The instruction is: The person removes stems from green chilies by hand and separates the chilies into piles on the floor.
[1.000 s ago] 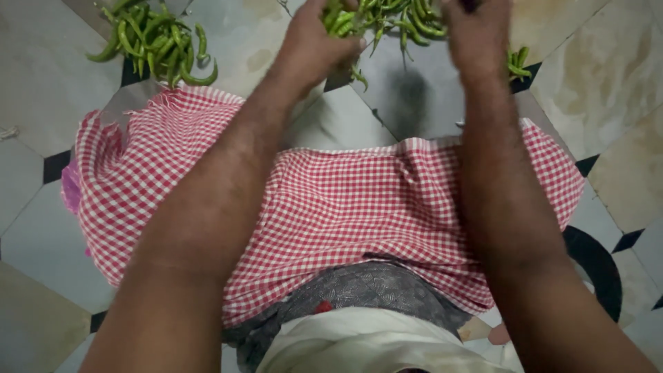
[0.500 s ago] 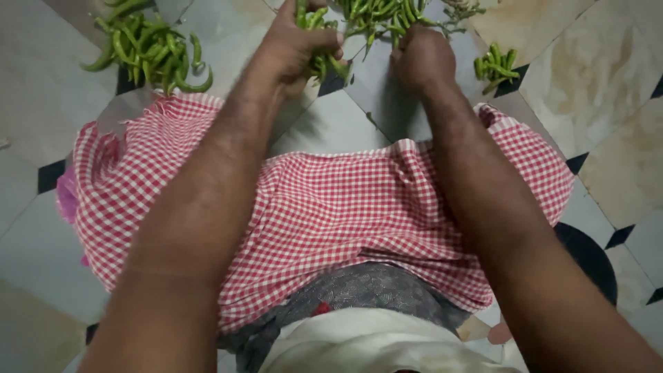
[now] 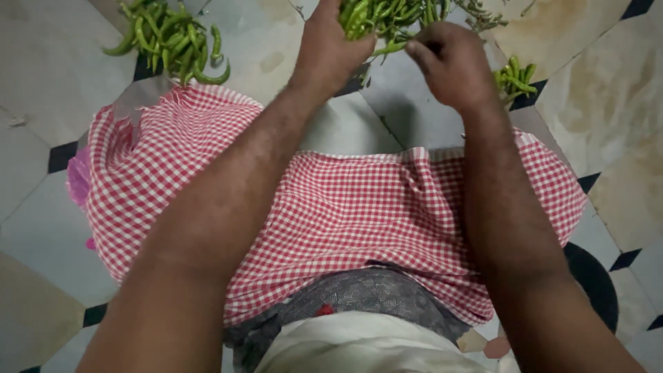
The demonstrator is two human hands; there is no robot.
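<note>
Near the far edge of the tiled floor [image 3: 48, 76], a big heap of green chillies [image 3: 387, 15] is lying, with no packages or labels showing. The left hand [image 3: 330, 48] is resting on it, fingers curled narrow; the right hand [image 3: 452, 65] is pinching one chilli [image 3: 390, 48] from the heap. A checked cloth [image 3: 345, 214] is covering the lap.

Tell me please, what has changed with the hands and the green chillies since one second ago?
Both hands came nearer. The right hand now pinches one chilli's stem; the left hand rests on the middle pile. The left pile, small right pile and checked cloth stayed.
</note>
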